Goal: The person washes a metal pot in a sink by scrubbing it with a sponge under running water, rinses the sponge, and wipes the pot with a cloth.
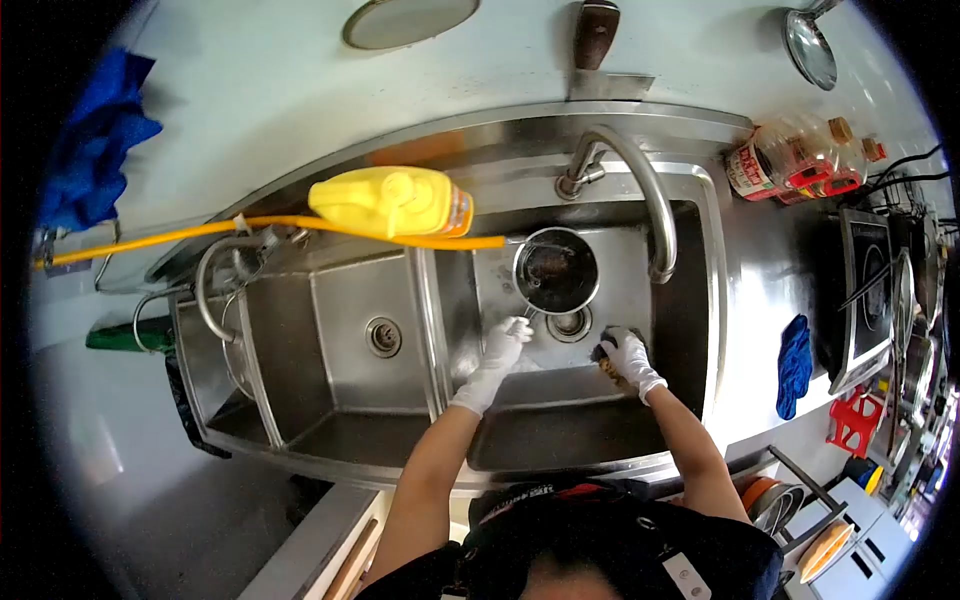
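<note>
One white-gloved left hand [507,341], one white-gloved right hand [629,358], one round steel pot [556,270], one dark-and-yellowish scrubbing pad [608,370]. One yellow plastic jug [390,202], one orange-yellow hose [180,235], two crumpled blue cloths [95,145] [795,367], two clear plastic bottles with coloured caps [768,163] [850,160], one brown-handled steel blade [597,38], one red plastic stool [854,421].

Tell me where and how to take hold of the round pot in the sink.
Best grip the pot by its thin handle, from the person's side, slightly left: it juts out that way from the round body, toward the left hand, and likely gives a steadier hold.
</note>
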`<state>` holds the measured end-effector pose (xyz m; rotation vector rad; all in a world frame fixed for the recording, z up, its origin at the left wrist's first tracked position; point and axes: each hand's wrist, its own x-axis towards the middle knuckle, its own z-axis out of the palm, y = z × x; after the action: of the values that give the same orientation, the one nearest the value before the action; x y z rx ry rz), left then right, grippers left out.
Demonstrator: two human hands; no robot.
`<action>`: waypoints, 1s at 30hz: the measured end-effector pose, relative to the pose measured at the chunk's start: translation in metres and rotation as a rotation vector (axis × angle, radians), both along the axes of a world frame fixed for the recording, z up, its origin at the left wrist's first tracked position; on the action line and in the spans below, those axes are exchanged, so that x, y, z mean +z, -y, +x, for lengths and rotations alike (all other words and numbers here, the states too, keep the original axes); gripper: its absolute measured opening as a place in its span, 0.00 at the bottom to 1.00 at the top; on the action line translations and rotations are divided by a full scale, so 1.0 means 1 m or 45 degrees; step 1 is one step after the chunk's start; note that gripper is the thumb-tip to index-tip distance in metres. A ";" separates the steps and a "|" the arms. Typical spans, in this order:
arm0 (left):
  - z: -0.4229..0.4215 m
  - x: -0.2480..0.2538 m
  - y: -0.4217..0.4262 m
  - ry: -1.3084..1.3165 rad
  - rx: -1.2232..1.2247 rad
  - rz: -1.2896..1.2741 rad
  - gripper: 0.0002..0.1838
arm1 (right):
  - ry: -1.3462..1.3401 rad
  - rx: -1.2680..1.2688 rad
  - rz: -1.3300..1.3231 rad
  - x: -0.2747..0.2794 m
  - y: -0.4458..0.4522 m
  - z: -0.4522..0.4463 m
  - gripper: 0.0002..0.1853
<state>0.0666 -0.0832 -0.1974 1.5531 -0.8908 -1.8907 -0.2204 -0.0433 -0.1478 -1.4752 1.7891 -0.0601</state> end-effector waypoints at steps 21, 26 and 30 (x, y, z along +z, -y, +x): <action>-0.003 0.206 -0.123 0.108 0.373 0.269 0.15 | -0.191 -1.100 0.787 -0.082 -0.056 -0.038 0.57; -0.015 0.208 -0.128 0.107 0.387 0.252 0.15 | -0.411 -1.007 0.806 -0.087 -0.039 -0.001 0.69; -0.021 0.203 -0.135 0.084 0.381 0.276 0.15 | -0.418 -0.840 0.570 -0.078 -0.048 0.002 0.43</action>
<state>0.0451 0.0515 0.0057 1.7735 -0.4580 -1.7719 -0.2188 0.0045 -0.2258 -0.5661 2.3031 0.2486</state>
